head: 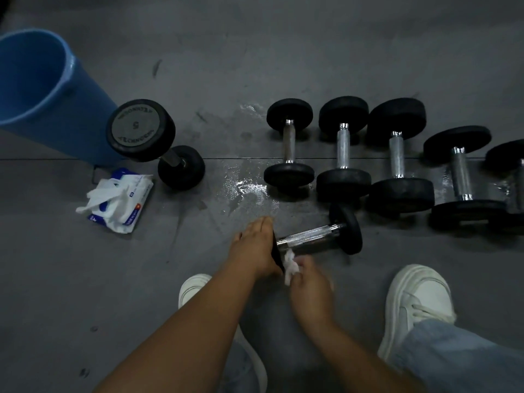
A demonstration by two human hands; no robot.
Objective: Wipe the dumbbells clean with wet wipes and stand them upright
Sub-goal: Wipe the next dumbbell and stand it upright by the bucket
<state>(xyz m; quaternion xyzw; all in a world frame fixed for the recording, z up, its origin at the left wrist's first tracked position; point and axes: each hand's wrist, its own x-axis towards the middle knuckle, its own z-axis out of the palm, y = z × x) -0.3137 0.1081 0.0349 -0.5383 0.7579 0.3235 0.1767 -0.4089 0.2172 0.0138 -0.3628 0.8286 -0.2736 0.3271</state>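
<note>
Head view, dumbbell in work: a black-plated dumbbell with a knurled chrome handle [310, 236] lies on its side on the grey rubber floor [312, 52], just ahead of the person's feet; laid flat, it seems, so the handle is open to the cloth
Left hand: the left hand [255, 245] lies over the near plate, fingers fairly straight, pressing rather than clenching; probably there to stop the dumbbell rolling; thumb hidden
Right hand: the right hand [310, 287], blurred, pinches a crumpled white wet wipe [290, 265] against the handle's near end, beside that plate
Row at right: five black dumbbells lying flat [343, 150], side by side; apparently not yet done
At left: one larger black dumbbell standing on end [141, 129], touching or just beside a blue plastic bucket [37, 80]; an open white-and-blue pack of wet wipes [119, 199] lies near, likely for easy reach
</note>
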